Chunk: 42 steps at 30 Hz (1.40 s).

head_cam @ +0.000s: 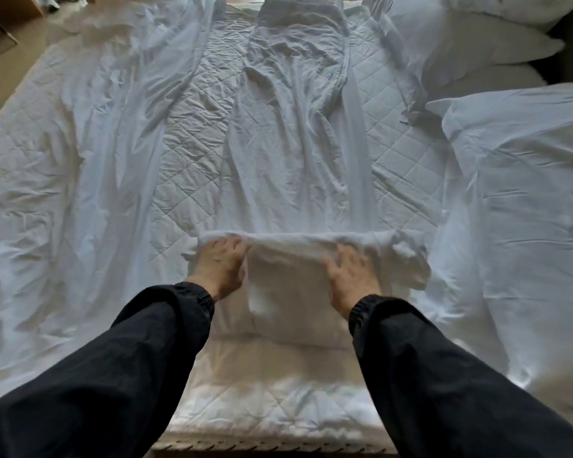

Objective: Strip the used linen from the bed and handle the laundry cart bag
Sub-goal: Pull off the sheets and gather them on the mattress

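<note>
A long strip of white used sheet [291, 137] lies down the middle of the bed, and its near end is rolled into a thick wad [298, 276]. My left hand [220, 264] lies on the wad's left part, fingers reaching to the fold at its far edge. On the wad's right part my right hand [351, 276] presses with spread fingers. Both arms are in dark sleeves. A second loose white sheet [119, 104] lies crumpled along the left half of the bed. The quilted mattress pad [192, 143] shows between the two sheets. No laundry cart bag is in view.
Two white pillows [470, 38] are stacked at the far right, and a large white duvet or pillow [523, 200] fills the right side. The bed's near edge [272, 441] is just below my arms. Wooden furniture [0, 24] and floor show at the far left.
</note>
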Each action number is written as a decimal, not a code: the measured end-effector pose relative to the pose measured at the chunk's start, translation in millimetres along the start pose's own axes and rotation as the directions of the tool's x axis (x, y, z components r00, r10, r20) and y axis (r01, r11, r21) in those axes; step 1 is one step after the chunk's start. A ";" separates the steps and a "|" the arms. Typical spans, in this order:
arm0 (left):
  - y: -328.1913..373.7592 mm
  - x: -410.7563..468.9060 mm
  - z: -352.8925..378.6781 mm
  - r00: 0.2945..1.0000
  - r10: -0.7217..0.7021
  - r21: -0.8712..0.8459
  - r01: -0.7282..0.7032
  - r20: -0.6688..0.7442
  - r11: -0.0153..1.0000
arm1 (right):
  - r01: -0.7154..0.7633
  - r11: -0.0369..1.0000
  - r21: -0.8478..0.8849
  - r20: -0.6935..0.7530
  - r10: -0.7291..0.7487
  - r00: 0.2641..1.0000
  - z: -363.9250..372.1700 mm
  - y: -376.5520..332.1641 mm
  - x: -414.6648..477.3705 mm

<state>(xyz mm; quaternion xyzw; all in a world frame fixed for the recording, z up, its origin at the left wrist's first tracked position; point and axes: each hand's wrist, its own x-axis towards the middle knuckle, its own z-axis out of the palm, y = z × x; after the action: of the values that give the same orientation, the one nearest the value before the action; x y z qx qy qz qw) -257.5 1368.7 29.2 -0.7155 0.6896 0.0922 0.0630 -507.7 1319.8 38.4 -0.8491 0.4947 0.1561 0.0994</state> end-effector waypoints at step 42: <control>75.0 -103.1 81.2 0.979 0.026 0.057 -0.038 0.204 0.998 | 0.084 0.995 -0.047 0.011 -0.083 0.996 87.5 -2.4 -78.5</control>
<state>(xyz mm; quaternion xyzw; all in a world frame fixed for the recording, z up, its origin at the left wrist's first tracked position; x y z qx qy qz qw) -339.3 1483.9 -24.7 -0.6888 0.6935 0.1449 0.1535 -556.4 1412.8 -14.5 -0.8704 0.4546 0.1674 0.0880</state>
